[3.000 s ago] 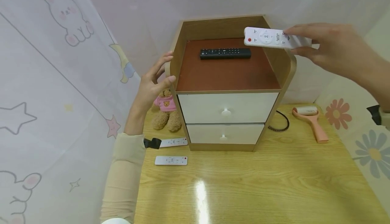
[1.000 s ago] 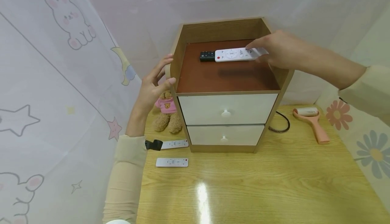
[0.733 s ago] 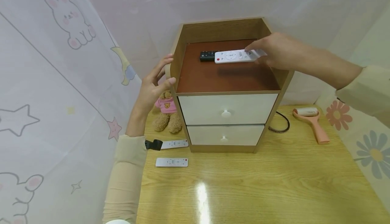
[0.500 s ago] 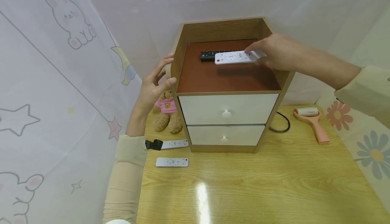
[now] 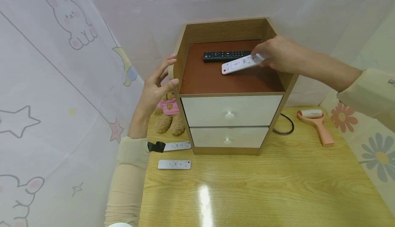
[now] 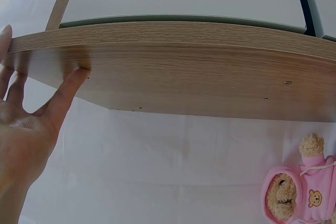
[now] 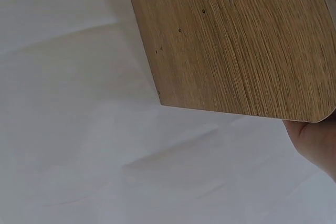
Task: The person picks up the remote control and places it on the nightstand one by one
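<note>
A small wooden cabinet (image 5: 232, 139) with two white drawers stands in the middle of the head view. My left hand (image 5: 154, 83) rests against its left side panel, fingers extended and spread. The left wrist view also shows this hand (image 6: 29, 135) touching the panel (image 6: 199, 77). My right hand (image 5: 279, 54) pinches one end of a white remote control (image 5: 239, 64) above the brown top shelf (image 5: 203, 81). The remote's red-button end points left and toward me. Behind it lies a black remote control (image 5: 216, 56), partly covered. The right wrist view shows mostly the cabinet's outer side (image 7: 247, 51).
Two white remotes, one nearer (image 5: 174, 164) and one farther (image 5: 177, 146), lie on the table (image 5: 265, 189) at left. A teddy bear (image 5: 169, 107) sits beside the cabinet. At right are a black coiled cord (image 5: 288, 128) and an orange lint roller (image 5: 319, 126).
My right hand has brought the white remote left over the shelf, then lowered it forward and tilted it, uncovering more of the black remote. My left hand has stayed at the panel.
</note>
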{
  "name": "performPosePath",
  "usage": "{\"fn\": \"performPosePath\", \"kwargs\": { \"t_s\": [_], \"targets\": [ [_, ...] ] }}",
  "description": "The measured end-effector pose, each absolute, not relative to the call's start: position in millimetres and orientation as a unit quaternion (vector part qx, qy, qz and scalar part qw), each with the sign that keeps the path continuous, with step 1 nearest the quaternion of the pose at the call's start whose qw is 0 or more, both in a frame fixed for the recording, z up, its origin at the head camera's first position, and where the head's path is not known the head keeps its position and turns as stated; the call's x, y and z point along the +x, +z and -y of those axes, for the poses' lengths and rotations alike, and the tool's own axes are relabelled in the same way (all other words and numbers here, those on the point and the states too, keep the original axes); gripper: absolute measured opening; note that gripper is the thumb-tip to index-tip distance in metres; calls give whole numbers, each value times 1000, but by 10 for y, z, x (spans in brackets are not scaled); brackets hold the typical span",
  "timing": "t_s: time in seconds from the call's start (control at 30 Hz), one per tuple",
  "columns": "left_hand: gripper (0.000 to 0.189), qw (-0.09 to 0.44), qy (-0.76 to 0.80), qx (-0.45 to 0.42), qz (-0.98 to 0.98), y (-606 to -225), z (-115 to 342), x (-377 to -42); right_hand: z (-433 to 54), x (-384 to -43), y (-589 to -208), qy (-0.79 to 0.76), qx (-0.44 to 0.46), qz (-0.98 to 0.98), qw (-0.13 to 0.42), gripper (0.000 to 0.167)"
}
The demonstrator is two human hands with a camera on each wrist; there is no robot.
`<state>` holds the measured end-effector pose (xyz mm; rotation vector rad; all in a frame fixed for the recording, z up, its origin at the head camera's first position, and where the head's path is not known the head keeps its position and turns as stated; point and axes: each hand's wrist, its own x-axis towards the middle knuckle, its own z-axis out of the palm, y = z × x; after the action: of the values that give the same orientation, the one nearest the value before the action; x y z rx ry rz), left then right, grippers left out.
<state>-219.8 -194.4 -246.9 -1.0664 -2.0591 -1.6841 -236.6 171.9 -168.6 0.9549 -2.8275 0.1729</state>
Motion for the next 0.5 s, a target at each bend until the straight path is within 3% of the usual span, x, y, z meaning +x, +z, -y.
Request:
{"fn": "performPosePath", "kwargs": {
  "t_s": [0.37,0.5],
  "targets": [
    [52,139,-579,-378,709,-2470,1954,-2199,-1691,-2422,-1719,67,340,933,92,30],
    [53,131,-586,-372,708,-2478,1977,-2195,-1599,-2459,-1698,64,334,938,73,29]
  ]
}}
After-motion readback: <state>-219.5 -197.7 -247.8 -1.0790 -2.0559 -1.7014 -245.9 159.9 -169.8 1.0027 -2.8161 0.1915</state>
